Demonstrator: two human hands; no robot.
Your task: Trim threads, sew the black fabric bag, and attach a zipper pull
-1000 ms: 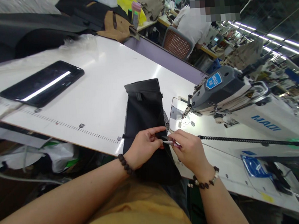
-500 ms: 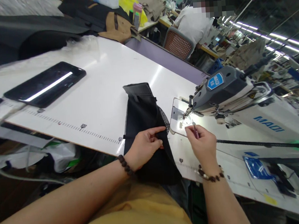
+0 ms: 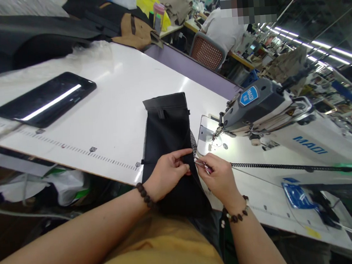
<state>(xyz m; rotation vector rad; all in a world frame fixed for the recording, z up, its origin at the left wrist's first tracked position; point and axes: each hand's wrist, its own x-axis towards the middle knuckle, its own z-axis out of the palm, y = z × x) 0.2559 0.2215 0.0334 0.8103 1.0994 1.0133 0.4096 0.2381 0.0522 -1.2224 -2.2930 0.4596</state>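
Note:
A black fabric piece (image 3: 169, 128), like a flat pouch with a mesh side edge, lies over the table's front edge. My left hand (image 3: 167, 175) rests on it, its index finger stretched toward the mesh edge and the other fingers curled, pinching a fold of the fabric. Small thread snips (image 3: 203, 164) with pointed metal tips sit in the closed fingers of my right hand (image 3: 217, 177). Their tips are at the fabric's right edge, close to my left fingertips; whether they touch a thread is too small to tell. My right fingers partly cover the snips.
Just right of the fabric stands a sewing machine (image 3: 252, 106), its needle area lit. A dark phone (image 3: 45, 99) lies on the white table (image 3: 118, 124) at left. Black material (image 3: 42, 36) is heaped behind. Beyond the purple edge, a person (image 3: 221, 30) sits at another table.
My right hand has moved left with the snips, from beside the needle plate to the fabric's edge. My left hand keeps its hold. The fabric's top end has spread slightly to the right.

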